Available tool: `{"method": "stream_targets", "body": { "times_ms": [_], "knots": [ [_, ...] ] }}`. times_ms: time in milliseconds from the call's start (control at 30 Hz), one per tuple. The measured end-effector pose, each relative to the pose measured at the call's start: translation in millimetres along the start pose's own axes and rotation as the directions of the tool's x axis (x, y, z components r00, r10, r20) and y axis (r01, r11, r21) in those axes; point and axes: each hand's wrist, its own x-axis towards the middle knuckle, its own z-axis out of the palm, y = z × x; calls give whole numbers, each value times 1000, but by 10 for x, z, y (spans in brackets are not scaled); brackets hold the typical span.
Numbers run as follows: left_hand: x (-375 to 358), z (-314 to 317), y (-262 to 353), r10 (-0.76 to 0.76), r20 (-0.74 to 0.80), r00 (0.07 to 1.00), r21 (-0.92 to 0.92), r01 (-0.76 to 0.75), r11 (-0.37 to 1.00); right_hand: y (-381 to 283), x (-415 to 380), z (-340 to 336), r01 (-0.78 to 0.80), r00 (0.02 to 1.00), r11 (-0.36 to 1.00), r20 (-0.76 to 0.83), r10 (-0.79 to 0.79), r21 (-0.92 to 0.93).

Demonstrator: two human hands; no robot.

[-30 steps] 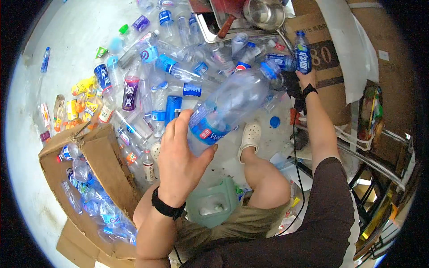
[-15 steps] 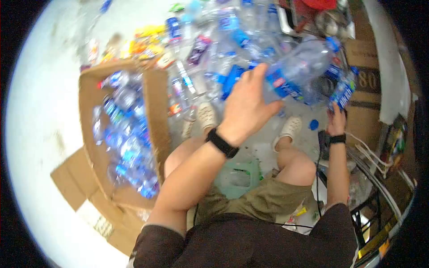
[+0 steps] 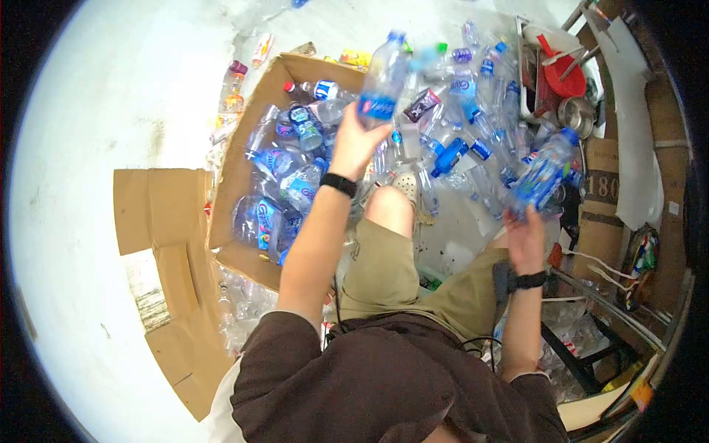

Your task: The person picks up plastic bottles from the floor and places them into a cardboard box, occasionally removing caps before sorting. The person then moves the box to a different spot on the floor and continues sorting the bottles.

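My left hand (image 3: 357, 142) is wrapped round the lower end of a clear plastic bottle (image 3: 385, 74) with a blue label and blue cap. That bottle stands nearly upright, over the right wall of a cardboard box (image 3: 247, 138). Inside the box lie many clear bottles, among them a large one with a blue label (image 3: 267, 221). On the right, my right hand (image 3: 526, 240) grips the bottom of another plastic bottle (image 3: 545, 171), blue-and-green labelled with a blue cap and slightly blurred. Its fingertips are partly hidden by the bottle.
Loose bottles (image 3: 450, 156) cover the floor ahead, between the box and a metal tray (image 3: 528, 70) holding a red item (image 3: 565, 77) and a metal pot (image 3: 574, 116). Flattened cardboard (image 3: 166, 214) lies at left. Upright cardboard (image 3: 602, 170) and a metal frame (image 3: 605, 303) line the right.
My left hand has moved left to the box and now holds a bottle. My right hand still holds its bottle. The view has turned, so the box sits nearer the middle.
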Motion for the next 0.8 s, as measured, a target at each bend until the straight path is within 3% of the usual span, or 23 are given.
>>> {"method": "stream_targets", "body": {
  "times_ms": [67,167,200,333,400,433,467,533,567,600,667,733,800],
  "knots": [
    [-234,-430,-212,-95,-59,994,239,106,965,196,-331,108,-19,1000,992,18,21,-125],
    [-516,-705,-525,-297,-108,949,495,310,812,393,-774,300,-84,990,986,96,99,-147],
    [-560,-736,-621,-345,-109,932,468,355,809,435,-870,339,-77,990,986,104,93,-150],
    [-749,-732,-667,-251,-91,964,596,255,761,459,-1162,590,-123,975,970,155,157,-209],
    [-883,-700,-475,-104,-55,993,528,117,841,465,-1265,730,-121,963,951,199,183,-286],
    [-992,-682,-214,-114,51,992,395,84,915,490,-1302,820,-82,960,940,229,164,-330],
    [-1122,-635,-20,-82,217,973,83,65,994,540,-1303,857,-84,957,939,235,169,-334],
    [-1464,-554,394,8,526,850,-230,134,964,684,-1310,899,-61,932,894,296,210,-444],
    [-1637,-421,444,127,561,818,-508,219,833,720,-1329,991,-69,911,883,330,245,-464],
    [-1740,-345,558,117,599,792,-515,269,814,768,-1365,1071,-78,903,880,341,262,-469],
    [-1913,-275,518,100,422,901,-441,108,891,843,-1414,1189,63,883,746,386,268,-663],
    [-1912,-379,496,22,402,915,-564,229,793,850,-1443,1253,38,848,735,412,335,-677],
    [-1808,-611,341,-61,216,974,-590,181,787,799,-1517,1312,75,876,771,411,252,-632]
  ]
}}
